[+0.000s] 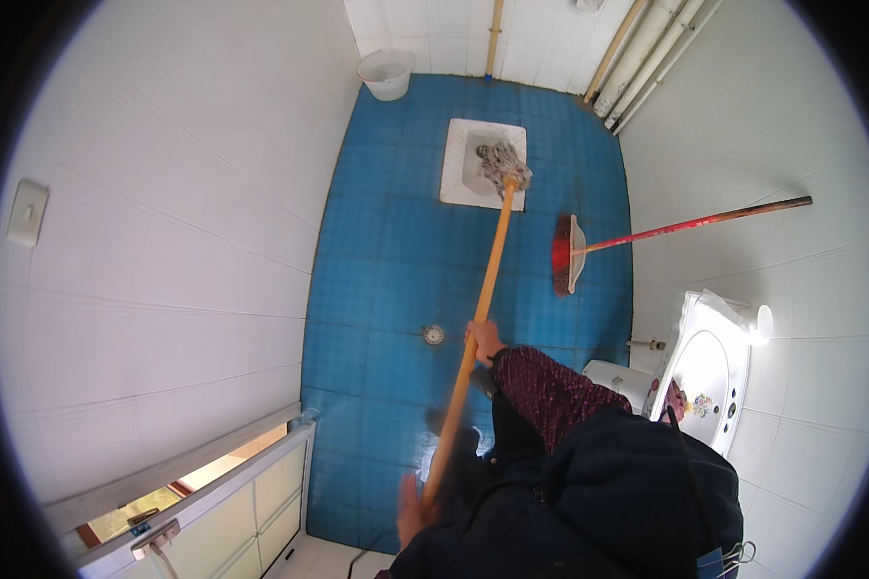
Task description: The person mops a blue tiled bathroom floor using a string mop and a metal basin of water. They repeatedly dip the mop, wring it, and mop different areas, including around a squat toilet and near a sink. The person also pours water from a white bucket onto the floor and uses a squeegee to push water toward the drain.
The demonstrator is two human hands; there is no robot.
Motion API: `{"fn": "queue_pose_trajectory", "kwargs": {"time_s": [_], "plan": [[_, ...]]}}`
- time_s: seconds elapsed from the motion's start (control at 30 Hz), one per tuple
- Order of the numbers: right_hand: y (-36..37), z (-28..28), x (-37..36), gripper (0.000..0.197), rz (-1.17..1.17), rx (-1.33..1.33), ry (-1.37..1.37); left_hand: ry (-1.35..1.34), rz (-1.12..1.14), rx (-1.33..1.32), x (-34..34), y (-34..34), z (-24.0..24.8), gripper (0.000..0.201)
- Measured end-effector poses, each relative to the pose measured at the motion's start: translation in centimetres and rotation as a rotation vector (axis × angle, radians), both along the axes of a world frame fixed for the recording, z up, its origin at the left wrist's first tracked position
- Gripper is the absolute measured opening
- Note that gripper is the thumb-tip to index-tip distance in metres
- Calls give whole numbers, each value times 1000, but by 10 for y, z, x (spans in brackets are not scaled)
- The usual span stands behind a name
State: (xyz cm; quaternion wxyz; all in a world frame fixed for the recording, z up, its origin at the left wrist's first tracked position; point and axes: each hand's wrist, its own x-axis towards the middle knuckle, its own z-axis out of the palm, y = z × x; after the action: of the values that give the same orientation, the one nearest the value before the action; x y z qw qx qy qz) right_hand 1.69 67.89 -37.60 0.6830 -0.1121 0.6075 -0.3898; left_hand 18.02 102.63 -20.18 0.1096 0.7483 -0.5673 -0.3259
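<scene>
A mop (484, 309) with a long yellow wooden handle slants away from me across the blue floor. Its grey-white strands (503, 164) lie over the right part of a white squat toilet (456, 189), covering some of the bowl. My right hand (488, 341), below a dark purple speckled sleeve, is closed around the handle at mid-length. Lower down, my left hand (413, 510) is at the near end of the handle, slightly blurred, with the handle against its palm.
A red broom (564, 255) leans against the right wall. A white bucket (389, 75) stands in the far left corner, pipes (637, 58) in the far right. Near me on the right is a washbasin (710, 362). A round drain (434, 335) lies left of the handle.
</scene>
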Motion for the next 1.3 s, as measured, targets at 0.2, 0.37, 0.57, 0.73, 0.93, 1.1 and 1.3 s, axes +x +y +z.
{"fn": "queue_pose_trajectory", "kwargs": {"time_s": [0.2,0.37,0.57,0.73,0.93,1.1,1.3], "plan": [[147,44,33,10,550,-509,260,-62,41,510,108,94,57,49],[193,34,66,11,-116,241,-177,-223,-130,792,141,38,154,33],[136,-65,41,15,367,-568,6,-393,-543,196,107,-138,173,10],[46,-133,26,18,832,-362,364,-381,-562,155,96,-263,176,10],[-69,-183,37,16,535,-271,-34,-340,-459,213,89,-385,177,33],[-159,-148,37,14,172,302,-462,-357,-303,350,83,-412,157,37],[-251,-44,72,17,255,422,-505,-132,0,391,109,-401,141,52]]}}
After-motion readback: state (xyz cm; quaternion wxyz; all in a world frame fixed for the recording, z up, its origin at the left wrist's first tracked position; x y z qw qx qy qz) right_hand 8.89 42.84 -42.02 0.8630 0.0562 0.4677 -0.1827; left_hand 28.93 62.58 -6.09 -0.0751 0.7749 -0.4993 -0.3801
